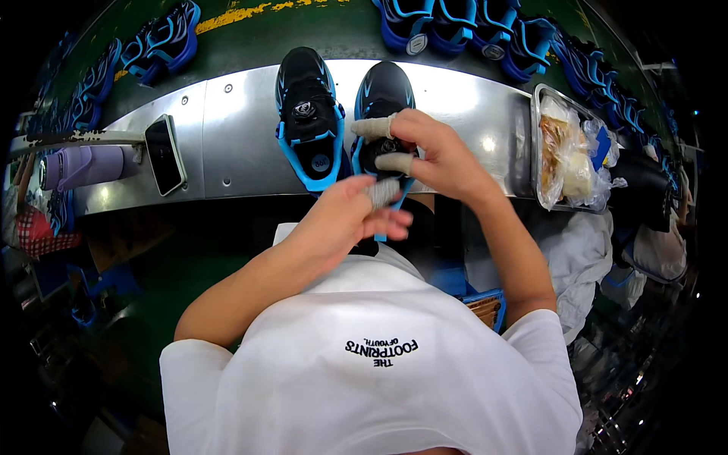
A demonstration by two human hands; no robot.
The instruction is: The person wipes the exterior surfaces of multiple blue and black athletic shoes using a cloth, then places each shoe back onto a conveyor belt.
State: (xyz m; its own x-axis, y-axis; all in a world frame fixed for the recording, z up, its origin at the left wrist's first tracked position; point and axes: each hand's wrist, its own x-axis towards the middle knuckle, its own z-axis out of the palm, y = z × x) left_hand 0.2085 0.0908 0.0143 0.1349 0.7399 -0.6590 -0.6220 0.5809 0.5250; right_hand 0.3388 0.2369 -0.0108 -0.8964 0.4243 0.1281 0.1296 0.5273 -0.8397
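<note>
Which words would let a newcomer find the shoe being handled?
Start at the shiny metal bench. Rightward along it, past the phone and a black, blue-trimmed shoe, is a second, similar shoe. Only this one has the right hand over it.

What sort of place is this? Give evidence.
Probably a shoe factory: rows of matching blue-trimmed shoes, a metal workbench with another such shoe on it, and finger covers on the right hand.

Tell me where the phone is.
In the head view, the phone is at left on the metal bench, just right of the purple bottle.
</note>
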